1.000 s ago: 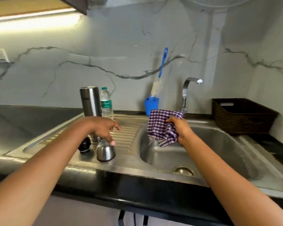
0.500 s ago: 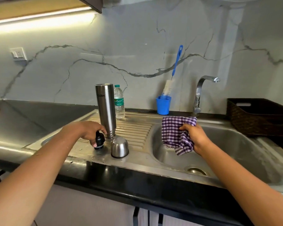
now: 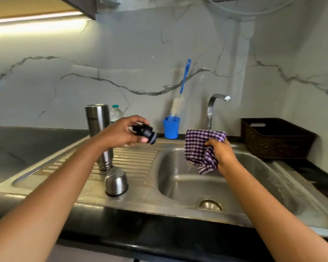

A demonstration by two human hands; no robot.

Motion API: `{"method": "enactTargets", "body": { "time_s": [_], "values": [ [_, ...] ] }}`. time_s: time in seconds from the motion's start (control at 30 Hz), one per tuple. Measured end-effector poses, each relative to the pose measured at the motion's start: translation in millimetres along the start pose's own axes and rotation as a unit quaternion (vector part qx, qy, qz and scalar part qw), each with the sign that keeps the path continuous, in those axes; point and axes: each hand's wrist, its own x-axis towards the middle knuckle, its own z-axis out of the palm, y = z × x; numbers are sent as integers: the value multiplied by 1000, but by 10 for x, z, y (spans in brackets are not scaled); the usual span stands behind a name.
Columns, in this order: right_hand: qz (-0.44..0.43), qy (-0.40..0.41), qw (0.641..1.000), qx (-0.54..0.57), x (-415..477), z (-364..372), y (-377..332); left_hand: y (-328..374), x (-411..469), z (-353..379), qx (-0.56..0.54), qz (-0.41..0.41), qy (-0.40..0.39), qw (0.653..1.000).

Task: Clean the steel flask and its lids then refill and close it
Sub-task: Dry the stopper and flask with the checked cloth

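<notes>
Steel flask (image 3: 97, 121) was left standing uncapped on the drainboard (image 3: 138, 159).
Black stopper (image 3: 145, 133) was pinched in left hand (image 3: 119, 134); checked cloth (image 3: 198, 146) was clutched by right hand (image 3: 222, 155) over the sink (image 3: 178, 188).

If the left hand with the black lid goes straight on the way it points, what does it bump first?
Probably the blue cup holding the brush, though depth is unclear. The checked cloth hangs close on the right.
</notes>
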Motion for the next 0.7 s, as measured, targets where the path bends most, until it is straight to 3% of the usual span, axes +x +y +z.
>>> {"method": "enactTargets", "body": {
  "time_s": [0.07, 0.1, 0.2, 0.27, 0.33, 0.43, 0.57, 0.7],
  "values": [
    [-36, 44, 998, 11, 81, -165, -137, 128, 176, 428, -145, -28, -35, 988],
    [-52, 65, 996, 11, 127, -251, -200, 111, 277, 662, -130, -43, -59, 989],
    [-79, 97, 992, -21, 258, -510, -313, -12, 505, 1385, 110, -99, -174, 974],
    [-79, 98, 990, -60, 353, -654, -318, -77, 580, 1688, 69, -145, -229, 960],
    [-76, 85, 988, -106, 428, -736, -283, -54, 615, 1833, 8, -170, -222, 960],
    [-65, 54, 982, -171, 433, -721, -188, -130, 685, 1889, 35, -178, -137, 974],
    [-66, 5, 972, -224, 357, -661, 17, -192, 682, 1841, -223, -222, -87, 945],
    [-82, -1, 968, -237, 335, -608, 89, -223, 669, 1827, -356, -214, -54, 908]
  ]
}}
